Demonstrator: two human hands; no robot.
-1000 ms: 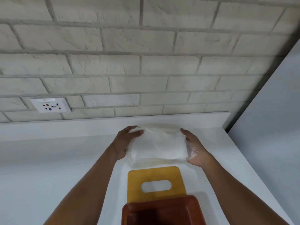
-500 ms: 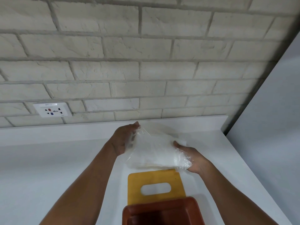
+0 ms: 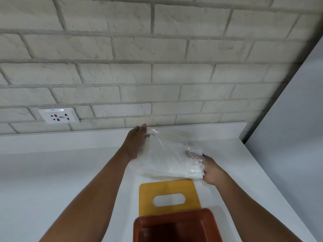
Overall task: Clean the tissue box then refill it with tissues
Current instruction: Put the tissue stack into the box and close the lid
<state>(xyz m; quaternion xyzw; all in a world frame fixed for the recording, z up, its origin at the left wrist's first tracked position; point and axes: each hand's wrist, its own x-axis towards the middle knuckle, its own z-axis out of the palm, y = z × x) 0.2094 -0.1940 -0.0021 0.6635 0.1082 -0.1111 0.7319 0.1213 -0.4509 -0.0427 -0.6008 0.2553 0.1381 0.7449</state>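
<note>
A pack of white tissues in a clear plastic wrapper (image 3: 167, 159) is held just above the white counter. My left hand (image 3: 135, 144) pinches the wrapper's far left end and lifts it. My right hand (image 3: 212, 171) grips the pack's near right end, fingers partly hidden under crinkled plastic. In front of the pack lies the yellow tissue box lid (image 3: 167, 193), flat, with an oval slot. The open brown tissue box (image 3: 176, 226) stands at the bottom edge, its inside dark.
The white counter (image 3: 61, 180) runs to a brick wall at the back, with a wall socket (image 3: 58, 115) at the left. A pale grey panel (image 3: 293, 137) rises along the counter's right side.
The pack has tilted: my left hand pulled the wrapper's left end up and back, while my right hand slid down to the pack's near right end.
</note>
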